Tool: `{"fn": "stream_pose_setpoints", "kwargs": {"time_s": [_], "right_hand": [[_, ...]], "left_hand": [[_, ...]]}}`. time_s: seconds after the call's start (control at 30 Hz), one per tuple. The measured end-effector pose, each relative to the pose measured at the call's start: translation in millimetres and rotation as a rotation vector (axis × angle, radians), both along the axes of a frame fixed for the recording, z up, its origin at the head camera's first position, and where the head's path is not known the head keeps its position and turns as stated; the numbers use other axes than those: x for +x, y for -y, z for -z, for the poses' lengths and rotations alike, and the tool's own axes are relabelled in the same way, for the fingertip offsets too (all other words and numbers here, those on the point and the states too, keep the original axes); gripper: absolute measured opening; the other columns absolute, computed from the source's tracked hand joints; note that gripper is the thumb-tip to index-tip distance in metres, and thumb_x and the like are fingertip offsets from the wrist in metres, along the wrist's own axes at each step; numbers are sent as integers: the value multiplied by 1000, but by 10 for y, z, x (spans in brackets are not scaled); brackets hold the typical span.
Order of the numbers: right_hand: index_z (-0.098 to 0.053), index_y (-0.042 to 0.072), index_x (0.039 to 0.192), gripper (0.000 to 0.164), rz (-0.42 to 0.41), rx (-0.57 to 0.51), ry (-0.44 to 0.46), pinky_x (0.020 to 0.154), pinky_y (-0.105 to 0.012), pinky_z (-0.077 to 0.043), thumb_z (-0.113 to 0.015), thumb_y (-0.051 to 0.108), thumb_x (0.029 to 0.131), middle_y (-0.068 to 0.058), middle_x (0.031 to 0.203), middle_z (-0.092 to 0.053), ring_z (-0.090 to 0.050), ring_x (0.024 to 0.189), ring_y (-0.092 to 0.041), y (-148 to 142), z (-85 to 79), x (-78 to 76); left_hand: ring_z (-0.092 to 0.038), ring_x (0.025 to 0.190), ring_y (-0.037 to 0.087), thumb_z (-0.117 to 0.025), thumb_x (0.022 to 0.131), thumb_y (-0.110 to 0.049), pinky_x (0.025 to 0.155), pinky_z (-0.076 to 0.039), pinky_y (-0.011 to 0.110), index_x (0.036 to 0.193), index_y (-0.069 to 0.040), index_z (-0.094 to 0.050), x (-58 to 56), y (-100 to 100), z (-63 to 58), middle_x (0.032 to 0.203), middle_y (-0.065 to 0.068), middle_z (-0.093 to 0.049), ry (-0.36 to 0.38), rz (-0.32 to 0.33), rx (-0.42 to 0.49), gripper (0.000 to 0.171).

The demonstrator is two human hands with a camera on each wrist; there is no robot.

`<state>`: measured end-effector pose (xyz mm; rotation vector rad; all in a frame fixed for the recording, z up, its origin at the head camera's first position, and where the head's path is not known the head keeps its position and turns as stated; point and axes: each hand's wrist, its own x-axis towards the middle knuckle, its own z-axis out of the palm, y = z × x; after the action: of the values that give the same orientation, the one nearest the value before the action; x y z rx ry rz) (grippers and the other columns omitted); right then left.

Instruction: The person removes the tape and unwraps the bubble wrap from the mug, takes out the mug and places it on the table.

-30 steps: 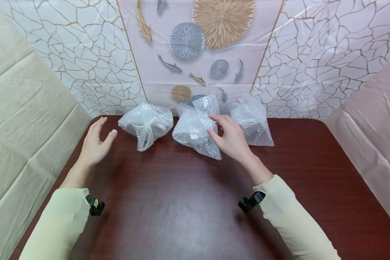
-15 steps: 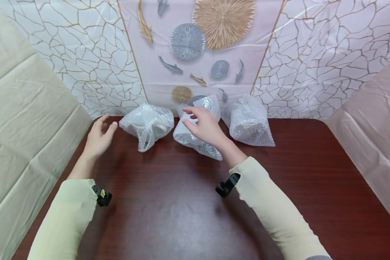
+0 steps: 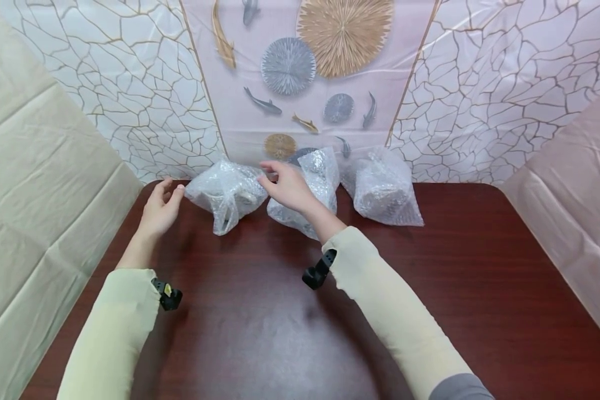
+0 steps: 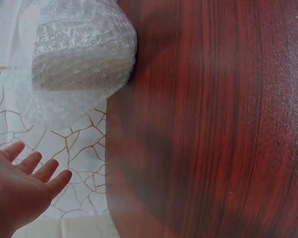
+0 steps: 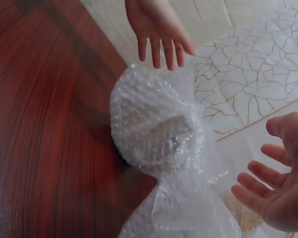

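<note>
In my head view the right hand [image 3: 287, 186] has come across the middle bubble-wrap package [image 3: 325, 180] over the last second, from that package's right side to a place beside the right edge of the left bubble-wrap package [image 3: 223, 191]. The left hand [image 3: 161, 211] has edged forward and inward too, near the same package's left side. I read this as the work settling on the left package, which now lies between the two hands, while the middle one, partly hidden under the right forearm, looks passed over. All three packages, counting the right bubble-wrap package [image 3: 384, 191], have stayed in their row along the far edge of the dark red wooden table [image 3: 260, 322], by the patterned backdrop [image 3: 150, 83]. Both hands are wide, fingers apart and relaxed, holding nothing; my wrist views show a gap between each palm and the wrap, though the head view overlaps the right thumb with it. A pale, curved item shows through the left package's plastic, but I cannot tell what it is. Neither hand has a grip yet, so a hold on the left package remains to be made.
</note>
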<state>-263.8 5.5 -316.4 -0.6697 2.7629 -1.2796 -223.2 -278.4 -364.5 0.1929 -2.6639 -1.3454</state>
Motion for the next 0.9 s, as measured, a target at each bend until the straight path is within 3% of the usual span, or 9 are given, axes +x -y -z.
{"fn": "stream_pose_setpoints", "kwargs": {"time_s": [0.2,0.4,0.63,0.9], "right_hand": [[-44,13,137,49,-8,74,8,99,-33,-39,-51,33,92,-8,135,-49,-49,118,-23,133,75,-99],[-37,10,141,53,7,94,47,110,-35,-27,-51,28,92,-8,143,-40,-32,133,-24,251,93,-64],[-29,12,144,60,94,140,75,109,-38,-29,-49,33,92,-14,146,-33,-29,135,-26,377,102,-141],[-20,6,146,66,135,177,157,113,-34,-21,-48,31,92,-13,148,-30,-20,139,-27,514,106,-182]], "left_hand": [[-25,135,37,-34,94,-52,108,-25,52,147,-8,-19,-62,-25,102,149,18,-24,50,-11,21,71],[-25,135,37,-34,94,-52,108,-24,52,147,-8,-17,-108,-48,162,149,20,-23,63,-8,31,71],[-23,136,36,-33,95,-50,110,-22,49,148,-8,-14,-143,-57,215,151,18,-20,57,5,61,70],[-19,138,33,-32,95,-52,113,-17,45,149,-9,-9,-148,-45,281,152,19,-15,80,25,130,73]]}}
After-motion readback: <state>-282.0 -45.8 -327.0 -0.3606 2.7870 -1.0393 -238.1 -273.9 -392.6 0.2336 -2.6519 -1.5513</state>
